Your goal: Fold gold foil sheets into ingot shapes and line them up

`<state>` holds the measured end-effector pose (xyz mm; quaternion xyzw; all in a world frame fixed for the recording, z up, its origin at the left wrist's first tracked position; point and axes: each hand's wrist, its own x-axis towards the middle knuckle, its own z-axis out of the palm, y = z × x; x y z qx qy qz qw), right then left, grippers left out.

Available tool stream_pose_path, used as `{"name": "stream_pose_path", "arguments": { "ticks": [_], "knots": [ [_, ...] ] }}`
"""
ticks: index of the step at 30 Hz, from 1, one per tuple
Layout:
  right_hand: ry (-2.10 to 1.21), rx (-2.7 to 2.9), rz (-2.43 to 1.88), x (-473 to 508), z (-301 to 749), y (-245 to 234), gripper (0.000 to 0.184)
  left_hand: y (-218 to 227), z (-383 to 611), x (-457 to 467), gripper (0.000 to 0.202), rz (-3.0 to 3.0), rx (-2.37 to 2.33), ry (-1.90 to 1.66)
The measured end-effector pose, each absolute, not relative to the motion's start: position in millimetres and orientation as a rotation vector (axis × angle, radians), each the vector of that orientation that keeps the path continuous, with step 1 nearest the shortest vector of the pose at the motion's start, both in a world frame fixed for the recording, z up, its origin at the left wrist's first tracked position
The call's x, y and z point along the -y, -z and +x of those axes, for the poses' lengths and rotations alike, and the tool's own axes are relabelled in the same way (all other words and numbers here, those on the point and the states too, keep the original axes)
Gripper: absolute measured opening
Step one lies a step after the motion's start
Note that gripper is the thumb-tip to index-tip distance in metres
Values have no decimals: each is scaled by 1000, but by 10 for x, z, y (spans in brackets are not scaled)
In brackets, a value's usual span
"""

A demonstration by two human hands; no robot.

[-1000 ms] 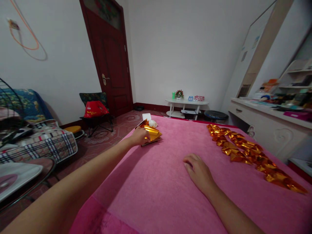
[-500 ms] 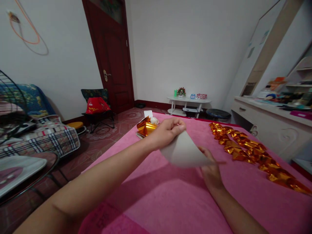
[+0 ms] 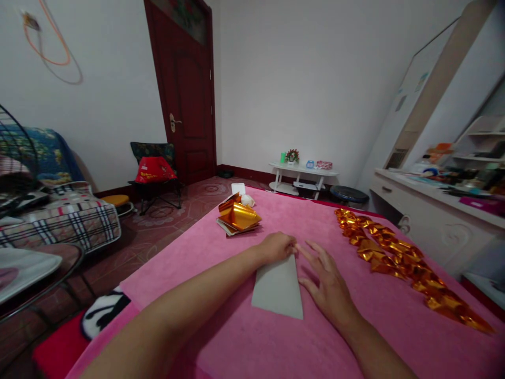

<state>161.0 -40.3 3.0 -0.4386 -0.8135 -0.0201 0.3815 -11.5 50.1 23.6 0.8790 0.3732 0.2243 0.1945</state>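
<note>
Paper point(image 3: 278, 289) lies on cloth point(image 3: 236, 342), near edge free; open room separates right hand point(image 3: 327, 281) from foil strips point(image 3: 424, 272); paper's long axis runs forward, narrow end far; left hand point(image 3: 278, 247) pinches that end; right fingers spread, empty.

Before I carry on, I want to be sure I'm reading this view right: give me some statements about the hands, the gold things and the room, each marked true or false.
1. The left hand is at the far, narrow end of the grey paper. True.
2. The right hand is closed in a fist. False: its fingers are spread, beside the paper's right edge.
3. The gold stack lies on the pink cloth, left of the gold pieces. True.
4. The grey paper covers the gold stack. False: it lies apart from the stack, nearer the person.
5. The red bag rests on a chair. True.
</note>
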Motion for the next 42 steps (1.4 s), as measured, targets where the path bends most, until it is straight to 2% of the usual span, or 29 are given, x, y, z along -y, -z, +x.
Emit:
{"name": "stream_pose_path", "arguments": {
  "ticks": [2,6,10,16,18,20,23,28,30,32,33,37,42],
  "knots": [
    [124,2212,-1005,451,1598,-69,61,-204,-104,-535,16,2477,-1049,-661],
    [147,2445,-823,530,1567,-87,56,-144,-43,-544,17,2475,-981,-682],
    [93,2501,-821,607,1619,-121,50,-136,-3,-464,14,2467,-944,-686],
    [-99,2629,-877,859,1843,-89,58,-176,-159,-146,13,2598,-661,-768],
    [-169,2633,-902,970,1878,-70,62,-193,-266,9,20,2610,-574,-676],
    [-225,2609,-945,1062,1868,-79,61,-230,-396,174,36,2611,-478,-572],
    [-316,2492,-1060,1119,1789,-146,48,-347,-608,401,57,2565,-418,-440],
    [-535,2148,-1381,980,1659,-247,26,-560,-770,614,73,2392,-514,-300],
    [-594,2028,-1407,877,1633,-239,24,-529,-721,597,65,2219,-586,-353],
    [-615,1952,-1426,773,1615,-207,22,-408,-640,512,42,2033,-696,-427],
    [-602,1932,-1450,727,1607,-185,20,-326,-600,452,38,1987,-809,-462],
    [-397,1878,-1646,613,1576,-106,18,-28,-515,217,30,2002,-1200,-687],
    [-267,1849,-1786,605,1550,-77,15,26,-533,154,26,2220,-1177,-737]
  ]
}}
